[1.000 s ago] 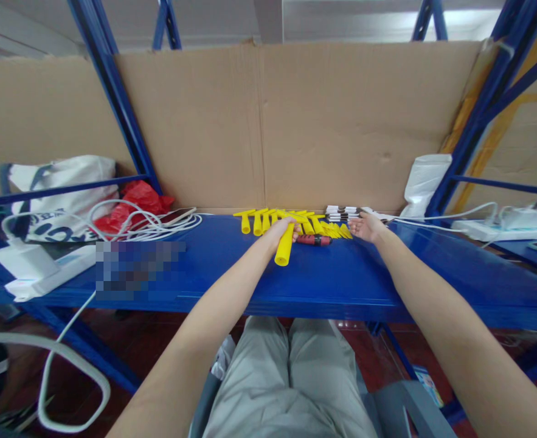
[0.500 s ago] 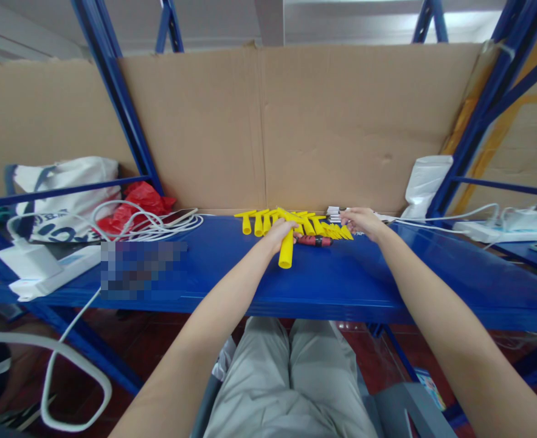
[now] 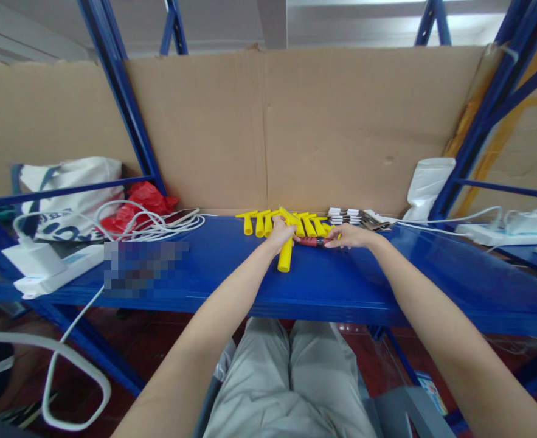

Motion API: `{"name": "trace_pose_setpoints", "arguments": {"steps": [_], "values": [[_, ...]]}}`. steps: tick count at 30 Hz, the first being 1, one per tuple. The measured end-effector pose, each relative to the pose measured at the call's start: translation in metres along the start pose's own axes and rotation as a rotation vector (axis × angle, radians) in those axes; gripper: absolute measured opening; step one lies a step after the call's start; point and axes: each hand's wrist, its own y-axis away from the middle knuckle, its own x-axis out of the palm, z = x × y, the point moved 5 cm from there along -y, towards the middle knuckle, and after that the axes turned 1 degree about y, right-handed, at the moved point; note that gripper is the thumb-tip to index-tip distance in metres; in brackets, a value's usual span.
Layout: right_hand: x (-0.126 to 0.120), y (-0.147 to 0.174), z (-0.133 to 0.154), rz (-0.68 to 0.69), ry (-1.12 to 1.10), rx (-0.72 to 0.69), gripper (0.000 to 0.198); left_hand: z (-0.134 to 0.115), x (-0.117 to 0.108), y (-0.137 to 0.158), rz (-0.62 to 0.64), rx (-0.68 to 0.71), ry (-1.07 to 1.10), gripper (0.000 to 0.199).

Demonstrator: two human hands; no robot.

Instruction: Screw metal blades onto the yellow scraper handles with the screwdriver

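My left hand (image 3: 284, 233) is closed around a yellow T-shaped plastic handle (image 3: 285, 258), its round tube end pointing toward me. My right hand (image 3: 346, 236) pinches the right end of a red-and-black tool handle (image 3: 311, 241), which lies on the blue shelf; its exact kind is unclear. Behind both hands stands a row of several more yellow T-shaped handles (image 3: 259, 226). Small flat yellow pieces (image 3: 328, 229) are mostly hidden behind my right fingers. A stack of small black-and-white packets (image 3: 343, 216) sits just beyond that hand.
Dark flat strips (image 3: 377, 220) lie right of the packets, near a white pouch (image 3: 426, 188). On the left are coiled white cables (image 3: 159, 226), a red plastic bag (image 3: 146, 198), a white cloth bag (image 3: 79, 182) and a power strip (image 3: 62, 271). A cardboard sheet (image 3: 341, 128) closes off the back.
My right hand has moved left and slightly toward me, from the small yellow pieces to the red-and-black tool handle. My left hand still holds the yellow T-shaped handle in nearly the same place.
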Motion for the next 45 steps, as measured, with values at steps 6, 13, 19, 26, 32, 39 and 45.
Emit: {"name": "trace_pose_setpoints", "arguments": {"steps": [6,13,19,26,32,39,45], "values": [[0.001,-0.006,-0.004,-0.022,0.018,-0.068,0.043,0.002,-0.003,-0.003,-0.041,0.042,0.007,0.038],[-0.006,0.007,0.010,-0.058,-0.259,-0.002,0.032,0.004,-0.004,-0.005,-0.037,0.043,-0.040,0.043],[-0.026,0.011,0.015,-0.373,-0.602,-0.040,0.033,0.005,-0.005,-0.007,-0.038,0.043,-0.021,0.048],[-0.049,0.016,-0.002,-0.766,-0.747,-0.067,0.034,0.008,-0.005,-0.010,-0.019,0.027,-0.039,0.051],[-0.059,0.020,-0.015,-0.963,-0.853,-0.043,0.033,0.005,-0.005,-0.007,-0.011,0.026,-0.067,0.049],[-0.059,0.016,-0.018,-0.981,-0.920,-0.081,0.038,0.005,-0.005,-0.007,0.004,0.049,-0.029,0.045],[-0.057,0.014,-0.016,-0.969,-0.925,-0.105,0.040,0.002,0.001,-0.003,0.071,0.026,0.039,0.045]]}}
